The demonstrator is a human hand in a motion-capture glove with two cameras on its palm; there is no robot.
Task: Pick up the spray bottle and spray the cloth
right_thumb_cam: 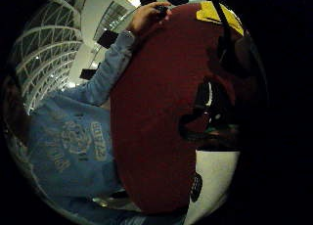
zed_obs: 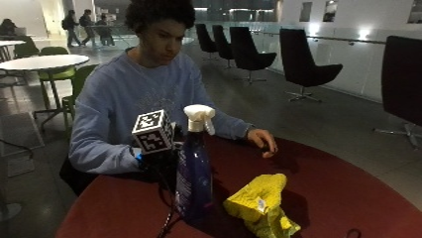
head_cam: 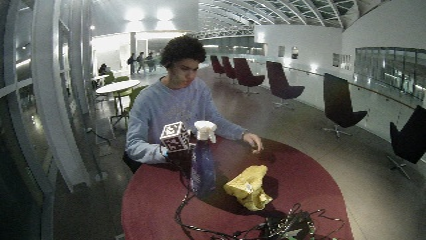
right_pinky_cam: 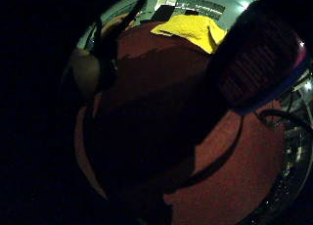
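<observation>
Spray bottle (zed_obs: 194,168) stands upright on the round dark-red table (zed_obs: 342,198), blue translucent body, white trigger head on top. Yellow cloth (zed_obs: 260,203) lies crumpled on the table just beside the bottle, on the side away from the gloved hand, not touching it as far as the outside view shows. Right hand (zed_obs: 157,161) in black glove sits behind the bottle, next to its body near mid height; bottle blocks the fingers, so cannot tell whether they are curled or straight, or whether they touch the bottle. Bare left hand (zed_obs: 264,141) rests on the table well apart from the bottle, fingers bent down onto the surface.

Wide outside view adds a tangle of black cables (head_cam: 279,227) on the table edge nearest the camera, past the cloth. Little-finger palm view shows the bottle close to the palm as a large dark shape with a blue edge, yellow cloth beyond it on the red tabletop. Thumb-side palm view shows the person's light blue sweatshirt (right_thumb_cam: 73,142), the left hand on the table, and a corner of the cloth. Liquid level inside the bottle not readable.
</observation>
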